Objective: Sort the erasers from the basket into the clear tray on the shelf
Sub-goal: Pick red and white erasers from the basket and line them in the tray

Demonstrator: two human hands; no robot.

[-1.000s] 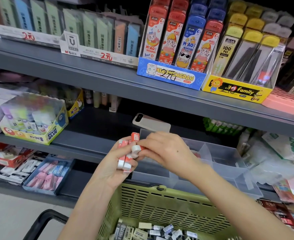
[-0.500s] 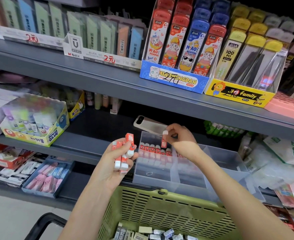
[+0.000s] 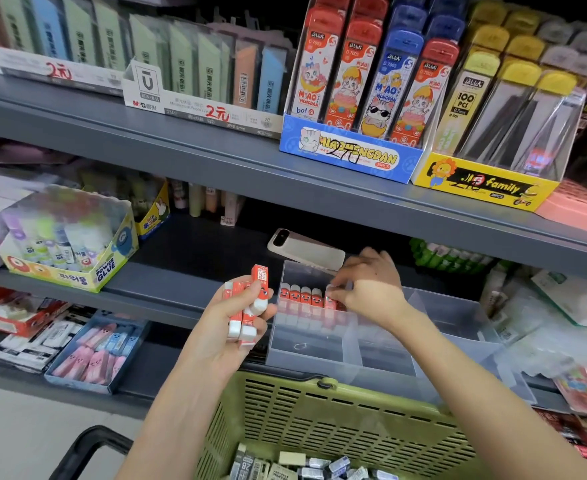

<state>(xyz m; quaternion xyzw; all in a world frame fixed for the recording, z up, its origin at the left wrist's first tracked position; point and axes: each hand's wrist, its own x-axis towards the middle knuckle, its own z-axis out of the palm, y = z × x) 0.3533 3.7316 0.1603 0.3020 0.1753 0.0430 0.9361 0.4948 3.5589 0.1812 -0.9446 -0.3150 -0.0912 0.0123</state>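
Note:
My left hand (image 3: 231, 318) grips a bundle of red-and-white erasers (image 3: 250, 306) just left of the clear tray (image 3: 312, 351) on the middle shelf. Inside the tray's back left compartment stands a row of several red-and-white erasers (image 3: 300, 296). My right hand (image 3: 368, 285) reaches into that compartment and pinches one red eraser (image 3: 330, 301) at the right end of the row. The green basket (image 3: 319, 417) sits below the tray, with several grey and white erasers (image 3: 305, 465) in its bottom.
A phone (image 3: 305, 251) lies on the shelf behind the tray. A glue-stick box (image 3: 63, 244) stands to the left, a blue box of pink and blue erasers (image 3: 94, 351) on the lower shelf. Pencil-lead displays (image 3: 371, 84) fill the shelf above. Loose packets (image 3: 562, 317) lie right of the tray.
My right hand took one eraser from the bundle in my left hand, carried it over the tray, and has lowered it to the end of the row.

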